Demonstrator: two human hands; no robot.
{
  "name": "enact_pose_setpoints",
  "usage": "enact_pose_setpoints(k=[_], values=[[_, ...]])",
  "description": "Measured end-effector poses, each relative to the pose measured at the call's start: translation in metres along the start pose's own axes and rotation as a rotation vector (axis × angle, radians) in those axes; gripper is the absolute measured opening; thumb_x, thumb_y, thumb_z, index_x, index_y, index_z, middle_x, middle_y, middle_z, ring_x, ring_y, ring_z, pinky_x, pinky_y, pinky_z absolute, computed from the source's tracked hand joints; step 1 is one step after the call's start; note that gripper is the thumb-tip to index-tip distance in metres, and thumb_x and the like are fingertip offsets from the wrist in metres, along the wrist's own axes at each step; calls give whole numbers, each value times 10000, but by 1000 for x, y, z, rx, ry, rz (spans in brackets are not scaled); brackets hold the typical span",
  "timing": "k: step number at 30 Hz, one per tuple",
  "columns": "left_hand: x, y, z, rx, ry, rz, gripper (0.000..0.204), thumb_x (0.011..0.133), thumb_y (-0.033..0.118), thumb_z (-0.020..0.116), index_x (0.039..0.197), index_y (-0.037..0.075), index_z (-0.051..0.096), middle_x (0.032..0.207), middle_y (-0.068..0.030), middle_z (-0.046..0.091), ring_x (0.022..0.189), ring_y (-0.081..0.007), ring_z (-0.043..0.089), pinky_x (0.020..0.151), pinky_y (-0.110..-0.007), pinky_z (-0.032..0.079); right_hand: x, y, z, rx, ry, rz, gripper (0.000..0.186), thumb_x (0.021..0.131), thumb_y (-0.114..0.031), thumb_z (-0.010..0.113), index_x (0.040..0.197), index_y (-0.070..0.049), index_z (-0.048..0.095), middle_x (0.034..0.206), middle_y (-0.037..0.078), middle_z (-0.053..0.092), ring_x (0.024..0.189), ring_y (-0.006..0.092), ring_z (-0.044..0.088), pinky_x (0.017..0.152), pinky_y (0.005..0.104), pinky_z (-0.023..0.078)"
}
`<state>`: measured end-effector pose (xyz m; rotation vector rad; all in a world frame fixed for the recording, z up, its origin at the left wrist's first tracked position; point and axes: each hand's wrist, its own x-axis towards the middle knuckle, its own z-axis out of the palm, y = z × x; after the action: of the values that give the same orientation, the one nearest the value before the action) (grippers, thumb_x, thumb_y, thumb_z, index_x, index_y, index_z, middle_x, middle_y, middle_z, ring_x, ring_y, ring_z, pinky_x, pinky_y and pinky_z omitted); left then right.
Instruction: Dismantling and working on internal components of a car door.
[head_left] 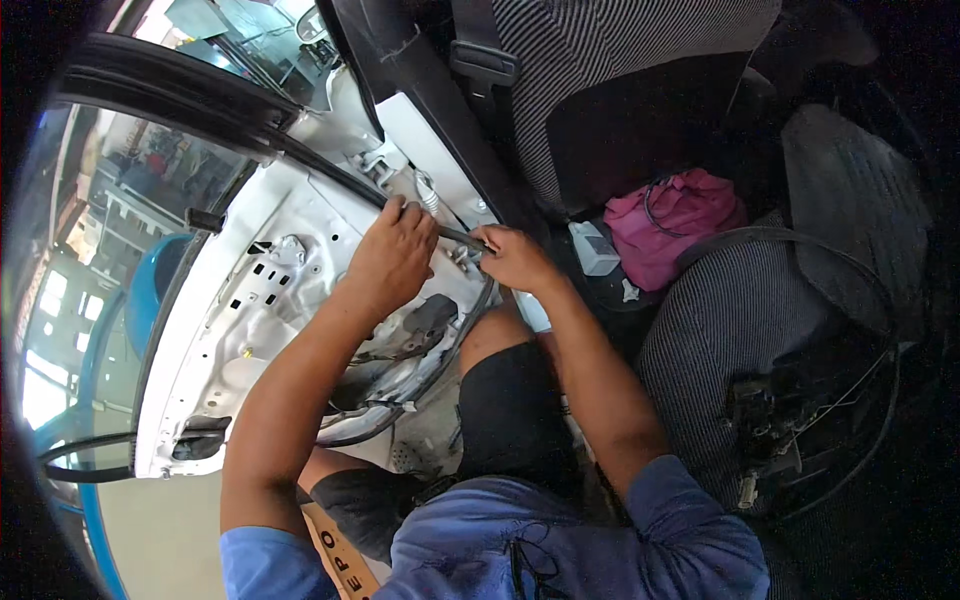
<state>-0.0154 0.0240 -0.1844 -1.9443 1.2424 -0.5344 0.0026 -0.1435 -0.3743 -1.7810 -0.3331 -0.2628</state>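
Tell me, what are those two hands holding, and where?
Both grip one dark slim tool at the white door panel: left hand around its upper end, right hand at the lower.

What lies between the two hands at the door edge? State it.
In the head view, a thin dark rod spans the short gap between the left hand and the right hand, over the white door panel.

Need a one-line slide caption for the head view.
Both hands, left hand and right hand, grip a dark tool at the stripped white car door; pink cloth lies nearby.
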Motion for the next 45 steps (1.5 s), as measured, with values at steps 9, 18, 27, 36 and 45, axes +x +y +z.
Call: enact_pose_setpoints(k=[9,18,27,36,45], values=[[-1,0,0,-42,-54,-10,511,770,396,725,1109,19,657,1159,-117,596,1130,-285,511,1114,-441,324,4,-2,0,-66,-48,-34,332,789,-90,659,1111,-7,650,947,112,687,750,261,600,699,372,500],[-1,1,-3,-31,-72,-21,516,771,405,723,1103,15,664,1170,-120,596,1130,-287,510,1112,-444,323,9,10,5,273,-30,135,273,781,-47,665,1052,-16,650,873,85,659,714,223,577,671,356,483],[1,3,4,-20,-73,-18,523,778,419,715,1110,17,669,1194,-118,596,1129,-286,510,1108,-445,324,1,26,39,-147,424,-72,149,813,-56,633,960,-42,612,839,70,643,690,212,561,640,356,462],[0,-1,4,30,32,13,466,810,414,663,1065,25,694,1090,-122,612,1008,-283,519,1062,-435,334,5,35,26,11,0,269,163,834,-153,657,961,-66,602,805,107,641,705,347,604,675,439,494],[1,3,5,9,-146,-18,530,799,445,697,1119,24,668,1190,-112,600,1125,-281,508,1100,-450,325,5,49,21,-146,-1,180,206,879,-183,600,1040,-53,598,934,137,666,765,320,583,722,465,474]])
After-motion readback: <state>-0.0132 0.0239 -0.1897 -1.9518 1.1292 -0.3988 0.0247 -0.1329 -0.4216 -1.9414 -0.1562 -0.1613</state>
